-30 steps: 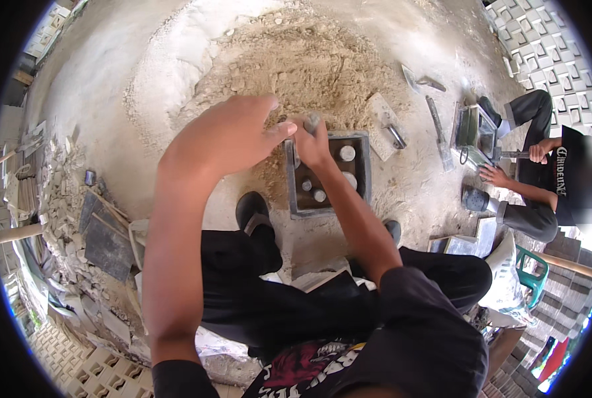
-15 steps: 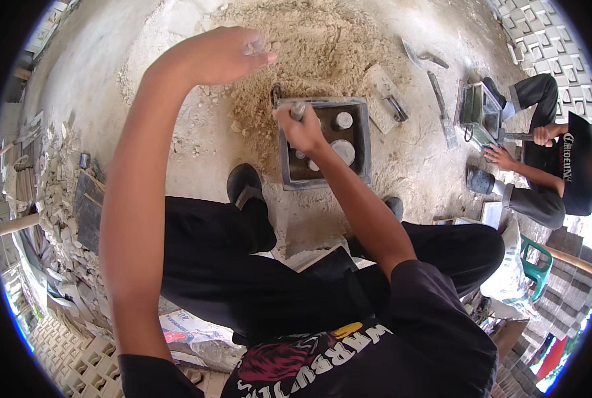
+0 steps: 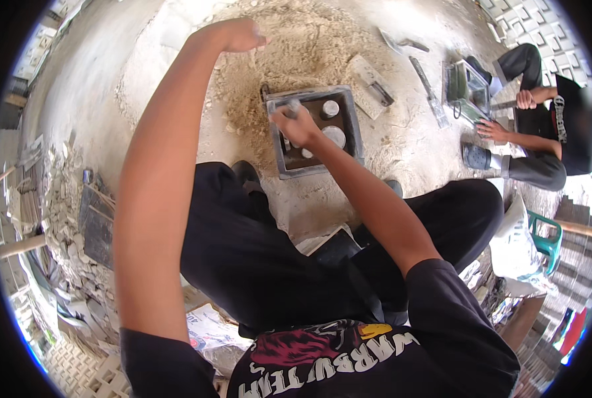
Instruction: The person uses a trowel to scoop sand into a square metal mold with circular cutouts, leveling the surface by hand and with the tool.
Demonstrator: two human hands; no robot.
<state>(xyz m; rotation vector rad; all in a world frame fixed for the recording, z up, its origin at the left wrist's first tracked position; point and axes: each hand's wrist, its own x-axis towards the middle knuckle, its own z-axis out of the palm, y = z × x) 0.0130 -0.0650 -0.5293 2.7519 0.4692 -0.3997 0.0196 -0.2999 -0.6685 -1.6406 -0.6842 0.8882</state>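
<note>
A dark rectangular mould box (image 3: 357,126) sits on the ground in front of me, with several pale round cylinders standing inside, among them a large one (image 3: 334,136) and a smaller one (image 3: 331,109). My right hand (image 3: 296,126) is closed over the box's left part, round a grey cylinder (image 3: 294,106) whose blurred end shows above the fist. Beyond the box's far left corner, my left hand (image 3: 244,35) is raised over a heap of sandy mix (image 3: 302,56). Its fingers are curled in, and whatever they may hold is hidden.
A flat trowel (image 3: 374,86) lies right of the box. Farther right are a long flat tool (image 3: 428,91) and a pointed trowel (image 3: 390,41). Another person works at a glass-sided box (image 3: 468,89). Rubble (image 3: 64,199) lies left; a white sack (image 3: 510,242) and green chair (image 3: 546,242) stand right.
My left hand has moved slightly away and its fingers have turned more out of sight. My right hand stays over the box's left part. The whole view has shifted a little.
</note>
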